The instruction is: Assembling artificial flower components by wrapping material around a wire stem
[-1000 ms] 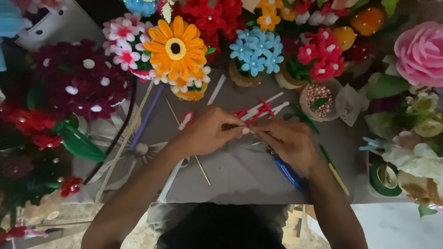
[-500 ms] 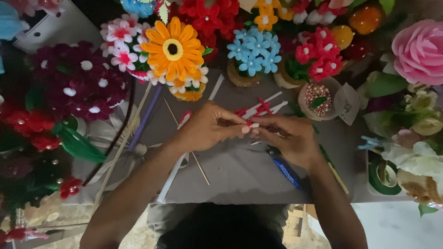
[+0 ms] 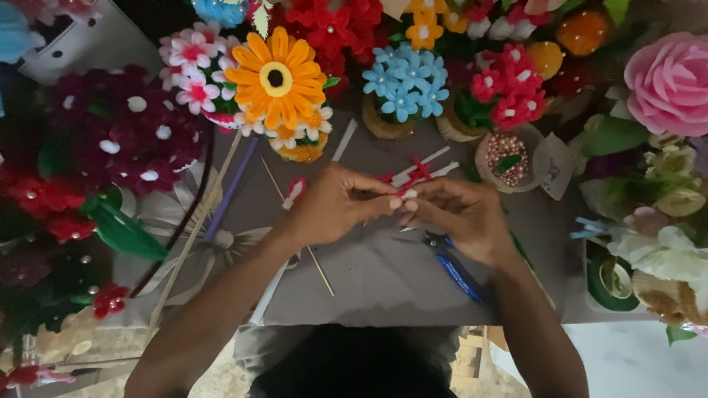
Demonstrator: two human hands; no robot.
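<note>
My left hand (image 3: 335, 205) and my right hand (image 3: 457, 214) meet over the middle of a grey table (image 3: 383, 284). Their fingertips pinch a small red and white strip (image 3: 408, 192) between them; how it is shared between the two hands is partly hidden by the fingers. More red and white strips (image 3: 422, 168) lie just beyond the fingertips. Blue-handled pliers (image 3: 456, 269) rest on the table under my right wrist. A thin wooden stick (image 3: 318, 271) lies below my left hand.
Handmade flowers ring the work area: an orange one (image 3: 276, 76), blue ones (image 3: 404, 82), red and white ones (image 3: 507, 82), a pink rose (image 3: 670, 82), dark maroon ones (image 3: 110, 140). A bowl of beads (image 3: 506, 156) and a green tape roll (image 3: 611, 280) sit to the right.
Both hands stay together at the table's middle, shifting slightly left and nearer as the fingers work the small strip. Nothing else has moved.
</note>
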